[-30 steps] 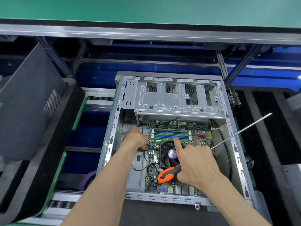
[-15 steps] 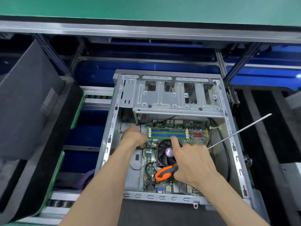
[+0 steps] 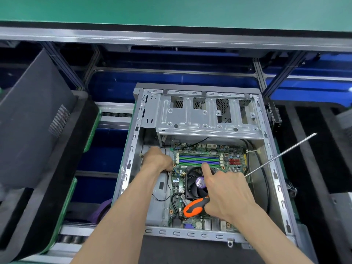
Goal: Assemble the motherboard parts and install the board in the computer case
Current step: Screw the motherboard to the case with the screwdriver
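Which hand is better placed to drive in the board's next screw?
Right. The right hand already grips the screwdriver by its orange handle above the board. The left hand is at the board's left edge, with no tool visible in it.

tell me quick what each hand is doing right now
Left hand: curled at the left edge of the motherboard; cannot tell if it holds anything.
Right hand: closed on the orange-handled screwdriver, forefinger stretched toward the RAM slots.

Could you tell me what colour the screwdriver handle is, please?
Orange and black; the screwdriver handle shows best in the head view.
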Demonstrator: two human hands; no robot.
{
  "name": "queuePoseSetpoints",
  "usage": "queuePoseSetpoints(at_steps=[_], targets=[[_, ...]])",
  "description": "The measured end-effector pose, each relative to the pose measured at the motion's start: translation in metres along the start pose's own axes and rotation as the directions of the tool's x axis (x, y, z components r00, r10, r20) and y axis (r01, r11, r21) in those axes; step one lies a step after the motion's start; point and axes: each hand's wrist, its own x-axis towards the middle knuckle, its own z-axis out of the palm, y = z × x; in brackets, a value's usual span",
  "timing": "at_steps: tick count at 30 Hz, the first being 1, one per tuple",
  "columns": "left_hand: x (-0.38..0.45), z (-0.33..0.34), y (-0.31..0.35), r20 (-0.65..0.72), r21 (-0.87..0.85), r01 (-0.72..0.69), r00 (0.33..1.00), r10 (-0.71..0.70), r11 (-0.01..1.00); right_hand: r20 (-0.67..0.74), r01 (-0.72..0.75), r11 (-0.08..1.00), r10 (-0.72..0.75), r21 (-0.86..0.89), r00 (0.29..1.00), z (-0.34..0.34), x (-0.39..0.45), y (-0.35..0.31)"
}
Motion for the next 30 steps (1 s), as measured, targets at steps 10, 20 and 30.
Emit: queuePoseSetpoints(at_steps=[10, 20, 30], targets=[[-0.001, 0.001, 0.0, 0.01, 0.052, -0.006, 1.0, 0.006, 0.999, -0.008, 0.01, 1.0, -0.01, -0.018, 1.0, 0.003, 0.001, 0.002], [-0.002, 0.004, -0.002, -0.005, 0.002, -0.058, 0.998, 0.058, 0.998, -0.03, -0.043, 0.998, 0.042, -0.035, 0.999, 0.013, -0.004, 0.001], [-0.004, 0.0, 0.002, -0.041, -0.052, -0.005, 0.999, 0.003, 0.999, -0.043, 0.082, 0.996, -0.083, -0.021, 0.996, 0.004, 0.001, 0.003]])
